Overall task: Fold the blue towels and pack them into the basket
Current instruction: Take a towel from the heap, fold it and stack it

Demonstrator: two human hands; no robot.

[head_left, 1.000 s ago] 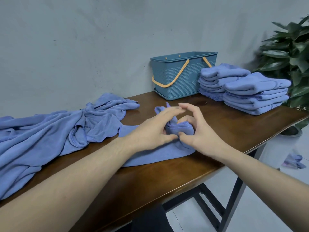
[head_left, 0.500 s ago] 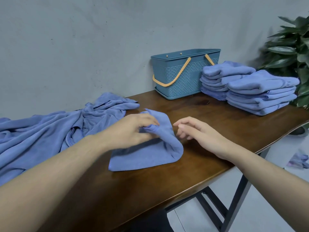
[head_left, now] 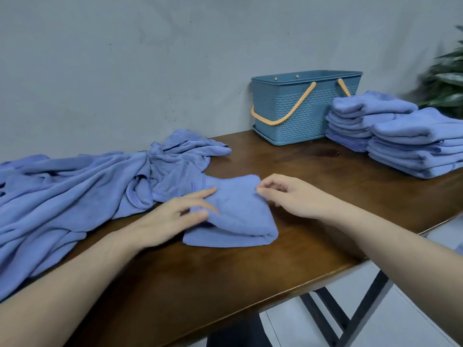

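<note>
A small blue towel (head_left: 240,214), folded into a thick square, lies in the middle of the brown table (head_left: 250,271). My left hand (head_left: 172,216) rests on its left edge with straight fingers. My right hand (head_left: 288,196) touches the towel's far right corner, thumb and forefinger close together at the cloth. The blue basket (head_left: 300,106) with orange handles stands at the back against the wall. Two stacks of folded towels (head_left: 400,136) sit to its right. A heap of unfolded blue towels (head_left: 87,186) covers the table's left side.
A grey wall runs behind the table. A green plant (head_left: 446,78) stands at the far right. The table's front edge slants from lower left to right, with black legs (head_left: 345,319) and a pale floor below.
The towel has gone from a bunched roll between both hands to a flat folded square. My left hand laid the fold over leftward; my right hand came back onto the corner.
</note>
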